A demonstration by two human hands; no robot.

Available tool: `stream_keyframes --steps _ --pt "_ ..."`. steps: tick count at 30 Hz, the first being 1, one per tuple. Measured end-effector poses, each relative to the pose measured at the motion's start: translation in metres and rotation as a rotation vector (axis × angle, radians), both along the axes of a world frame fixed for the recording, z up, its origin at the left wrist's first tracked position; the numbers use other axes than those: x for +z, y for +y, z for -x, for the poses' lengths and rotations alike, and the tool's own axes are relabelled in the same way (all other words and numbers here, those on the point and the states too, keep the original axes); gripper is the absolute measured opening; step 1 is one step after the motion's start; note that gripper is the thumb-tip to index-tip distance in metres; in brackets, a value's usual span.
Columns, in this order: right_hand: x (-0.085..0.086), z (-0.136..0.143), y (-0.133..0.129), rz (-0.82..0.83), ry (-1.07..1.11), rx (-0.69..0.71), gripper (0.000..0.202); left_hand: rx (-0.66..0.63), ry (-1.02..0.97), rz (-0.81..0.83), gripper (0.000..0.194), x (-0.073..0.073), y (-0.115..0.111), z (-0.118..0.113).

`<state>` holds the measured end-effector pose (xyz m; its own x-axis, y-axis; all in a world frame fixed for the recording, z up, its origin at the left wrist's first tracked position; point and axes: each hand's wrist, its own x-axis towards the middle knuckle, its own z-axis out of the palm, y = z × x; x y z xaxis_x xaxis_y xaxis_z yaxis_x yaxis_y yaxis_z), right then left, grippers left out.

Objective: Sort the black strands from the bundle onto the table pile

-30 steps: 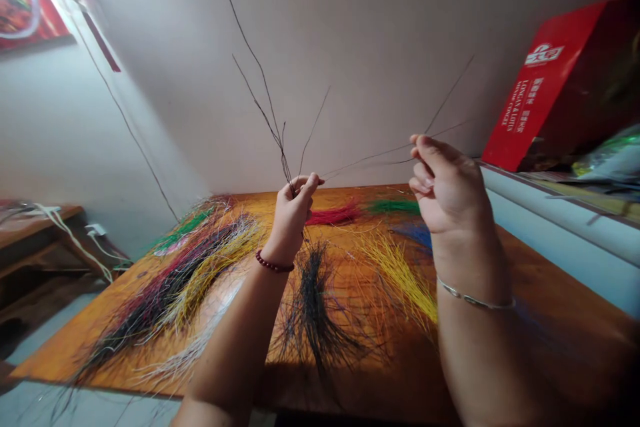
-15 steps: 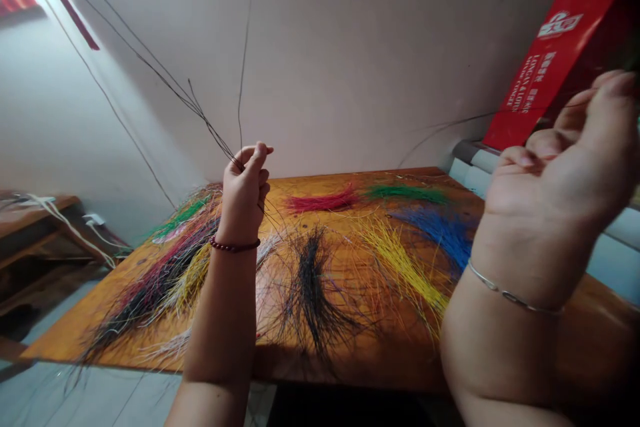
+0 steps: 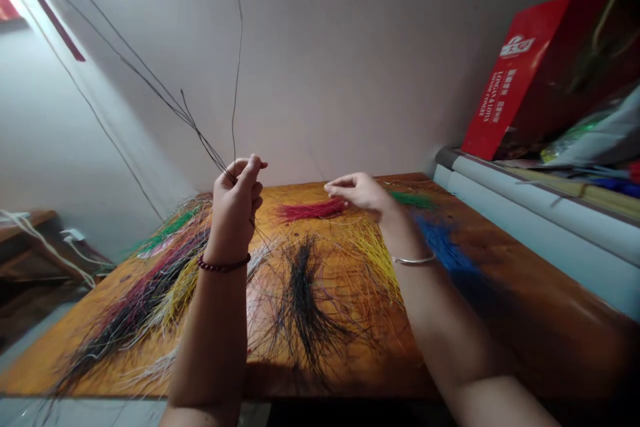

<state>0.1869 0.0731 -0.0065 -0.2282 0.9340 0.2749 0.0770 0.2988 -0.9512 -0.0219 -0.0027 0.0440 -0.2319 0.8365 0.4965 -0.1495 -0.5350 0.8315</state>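
My left hand (image 3: 236,197), a dark red bead bracelet at its wrist, is closed around several thin dark wires (image 3: 193,121). The long ends fan out to the upper left, one wire stands nearly upright, and short ends stick out below the fist. My right hand (image 3: 361,192), with a silver bangle, is held to the right of it with thumb and fingertips pinched. A faint line shows near those fingertips, but I cannot make out what they hold. Beneath and between the hands, a bundle of black wires (image 3: 306,300) lies on the wooden table (image 3: 380,373).
Red (image 3: 310,210), yellow (image 3: 377,257), green (image 3: 413,199) and blue wire bundles (image 3: 447,247) lie across the table. Mixed-colour wires (image 3: 145,280) cover its left side. To the right stand a red box (image 3: 515,73) and a pale ledge (image 3: 540,213). White cables (image 3: 47,240) hang at left.
My right hand has come from the far right, where it was pulling a dark wire outward, to near my left hand. My left hand keeps its hold; the view has shifted slightly.
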Motion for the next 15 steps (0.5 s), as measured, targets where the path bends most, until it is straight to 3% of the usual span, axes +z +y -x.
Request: stream_keyframes --steps 3,6,11,15 --pt "-0.017 0.017 0.019 0.026 0.081 -0.044 0.011 0.001 0.041 0.044 0.026 -0.001 0.001 0.001" --pt "-0.021 0.023 0.022 -0.026 0.162 -0.095 0.012 -0.044 0.103 0.08 0.027 -0.004 0.003 0.002" --pt "-0.003 0.02 0.0 -0.093 0.309 -0.106 0.018 -0.201 0.083 0.101 0.026 -0.006 0.007 -0.001" --pt "0.013 0.024 -0.022 -0.034 0.409 -0.107 0.024 -0.258 0.145 0.153 0.027 -0.01 0.007 -0.01"
